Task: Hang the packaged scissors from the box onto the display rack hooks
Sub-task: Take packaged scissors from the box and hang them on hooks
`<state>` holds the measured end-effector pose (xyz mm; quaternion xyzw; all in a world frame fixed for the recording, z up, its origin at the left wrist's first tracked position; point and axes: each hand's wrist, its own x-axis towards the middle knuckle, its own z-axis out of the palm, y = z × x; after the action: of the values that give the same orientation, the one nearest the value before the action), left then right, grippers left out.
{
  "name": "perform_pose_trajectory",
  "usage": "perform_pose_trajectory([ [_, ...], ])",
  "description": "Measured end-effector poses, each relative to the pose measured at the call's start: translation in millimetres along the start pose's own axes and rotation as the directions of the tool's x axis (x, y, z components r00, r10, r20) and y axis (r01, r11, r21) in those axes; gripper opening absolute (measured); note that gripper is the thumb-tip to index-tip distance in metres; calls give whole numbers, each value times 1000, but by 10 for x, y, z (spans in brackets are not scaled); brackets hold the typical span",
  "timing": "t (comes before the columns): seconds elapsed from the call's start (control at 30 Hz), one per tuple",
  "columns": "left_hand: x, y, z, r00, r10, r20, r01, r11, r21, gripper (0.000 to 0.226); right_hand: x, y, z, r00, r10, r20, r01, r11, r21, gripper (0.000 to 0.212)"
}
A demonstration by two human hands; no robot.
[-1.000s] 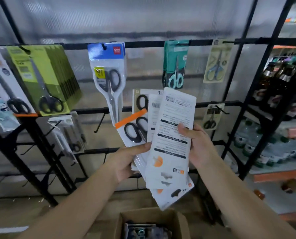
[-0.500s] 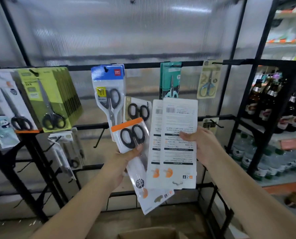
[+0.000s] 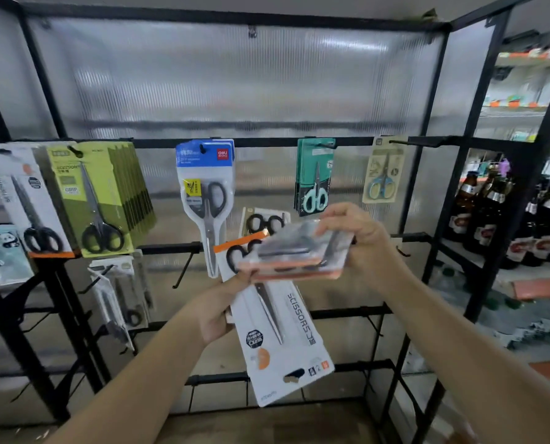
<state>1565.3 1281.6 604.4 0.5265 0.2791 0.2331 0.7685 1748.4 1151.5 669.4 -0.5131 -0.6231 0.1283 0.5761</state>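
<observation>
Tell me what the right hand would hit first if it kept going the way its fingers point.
The right hand points left across the rack front. Beyond the stack of packs in its grip, the blue-topped hanging scissors pack likely comes first, though depth is unclear.

**Shop corner behind ribbed panel**

A translucent ribbed panel (image 3: 235, 91) is standing as the back wall, and pale light is glaring across it in soft patches. A black frame (image 3: 440, 129) is edging it. At the right, shelves (image 3: 523, 107) are carrying brown bottles (image 3: 491, 213) and small coloured goods too blurred to identify. Below, a brownish floor (image 3: 267, 424) is showing.
</observation>
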Motion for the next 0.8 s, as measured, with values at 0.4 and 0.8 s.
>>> perform_pose_trajectory([
  [0.4, -75, -144, 31, 998, 7, 68, 0, 994, -108, 32, -282, 307, 250, 932, -278, -233, 59, 749, -660, 29],
  [0.8, -240, -284, 354, 981, 189, -34, -189, 982, -1, 43, -356, 251, 297, 808, 547, -220, -248, 653, 715, 46],
])
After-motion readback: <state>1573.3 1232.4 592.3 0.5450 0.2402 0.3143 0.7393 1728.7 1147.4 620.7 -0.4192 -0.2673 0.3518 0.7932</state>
